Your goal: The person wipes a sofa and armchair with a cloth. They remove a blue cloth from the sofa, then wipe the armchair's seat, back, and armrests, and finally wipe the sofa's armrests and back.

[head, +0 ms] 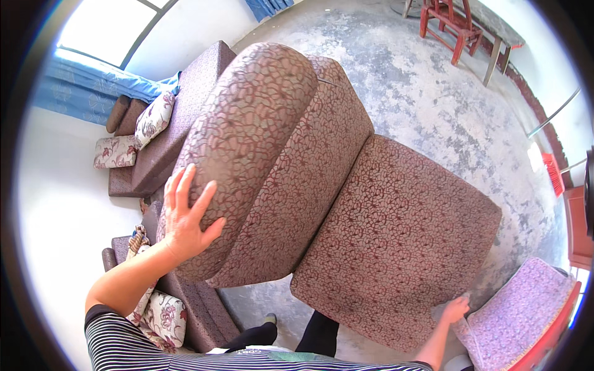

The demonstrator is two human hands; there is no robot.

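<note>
In front of me is an armless upholstered seat covered in brown-red patterned fabric, with a flat cushion [399, 241] and a raised backrest [301, 185]. A rounded padded roll [260, 111] runs along the top of the backrest. My left hand [188, 220] rests on this roll with its fingers spread, holding nothing. Over at the right edge of the flat cushion, my right hand [455, 310] grips a pale, thin cloth [437, 312] against the fabric. The cloth is blurred and partly hidden by the hand.
Matching sofa sections [185, 111] stand along the wall, with floral pillows [166, 317] on them. A lilac padded seat [519, 310] is close to my right arm. A red wooden chair [450, 23], a table [501, 28] and a red broom [553, 174] are farther off.
</note>
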